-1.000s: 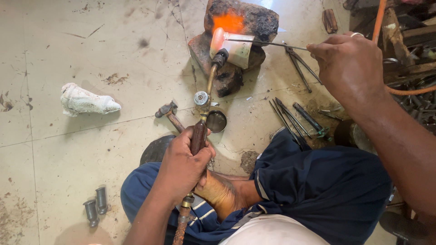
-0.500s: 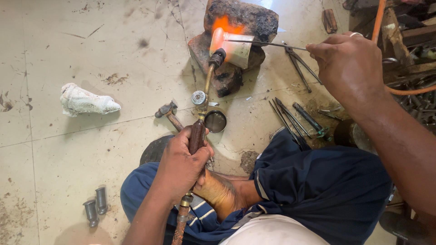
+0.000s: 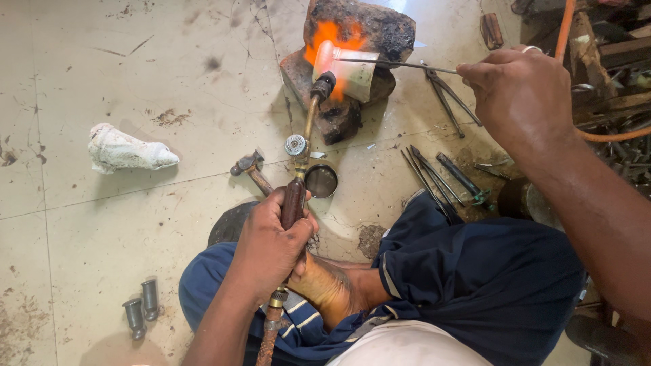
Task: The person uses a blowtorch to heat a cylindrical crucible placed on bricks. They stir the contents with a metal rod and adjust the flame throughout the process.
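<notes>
My left hand [image 3: 271,247] grips the brown handle of a gas torch [image 3: 302,149] that points away from me. Its orange flame [image 3: 325,37] plays on a pale metal cylinder [image 3: 349,71] lying on dark bricks [image 3: 359,30]. My right hand [image 3: 522,91] pinches a thin metal rod [image 3: 397,64] whose tip reaches the cylinder's top edge. I sit on the floor with my blue-clad knees [image 3: 475,285] below both hands.
A small hammer [image 3: 249,169] and a round tin [image 3: 321,180] lie beside the torch. A crumpled white rag [image 3: 125,150] is at left; two grey metal sleeves [image 3: 141,313] at lower left. Pliers and thin tools [image 3: 441,169] lie right of centre, an orange hose [image 3: 610,134] at far right.
The flame has flickered and shifted slightly over the cylinder. Both hands hold nearly the same positions.
</notes>
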